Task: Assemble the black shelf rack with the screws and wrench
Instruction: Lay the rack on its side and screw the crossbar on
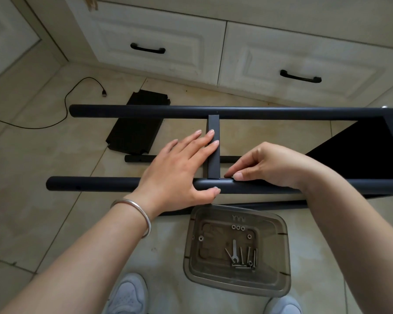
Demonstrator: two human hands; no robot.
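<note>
Rack: frame centre, on floor; right end cut off.
Left hand: fingers straight, on crossbar.
Right hand: pinching something tiny, unclear.
Tray: lower centre; one wrench, several screws.

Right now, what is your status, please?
Left hand flat on crossbar. Right hand pinching small part at near tube. Wrench unused in tray.

The smoky plastic tray bears faint embossed marks near its far rim, too unclear to read.
</note>
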